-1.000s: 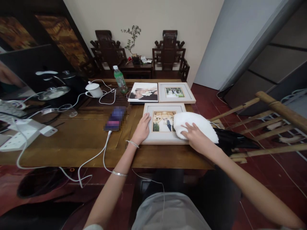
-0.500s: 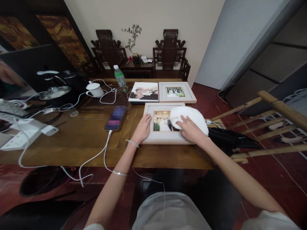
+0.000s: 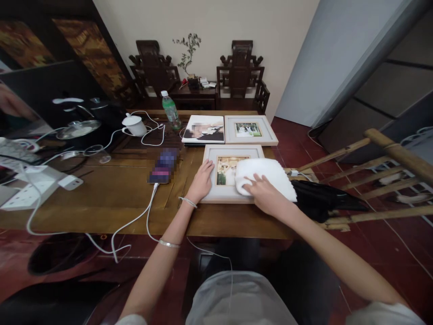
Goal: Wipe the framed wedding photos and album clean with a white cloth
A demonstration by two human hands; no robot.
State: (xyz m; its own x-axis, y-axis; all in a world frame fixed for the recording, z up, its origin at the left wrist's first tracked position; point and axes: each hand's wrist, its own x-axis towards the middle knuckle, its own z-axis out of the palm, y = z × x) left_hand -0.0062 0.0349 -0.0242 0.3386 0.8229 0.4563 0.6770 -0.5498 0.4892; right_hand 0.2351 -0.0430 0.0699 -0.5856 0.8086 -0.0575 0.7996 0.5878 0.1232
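A light wooden picture frame with a colour photo lies flat at the near edge of the wooden table. My left hand rests on the frame's left border, fingers flat and slightly apart. My right hand presses a white cloth down onto the right half of the frame, fingers spread on top of it. The cloth hides the frame's right side and part of the photo.
Behind lie a second frame and a photo book. A phone on a white cable, a white cup, a green bottle and power strips sit left. A black bag and bamboo rails stand right.
My right hand has slid the white cloth leftward and toward me across the frame's glass, covering more of the photo. My left hand has stayed on the frame's left border.
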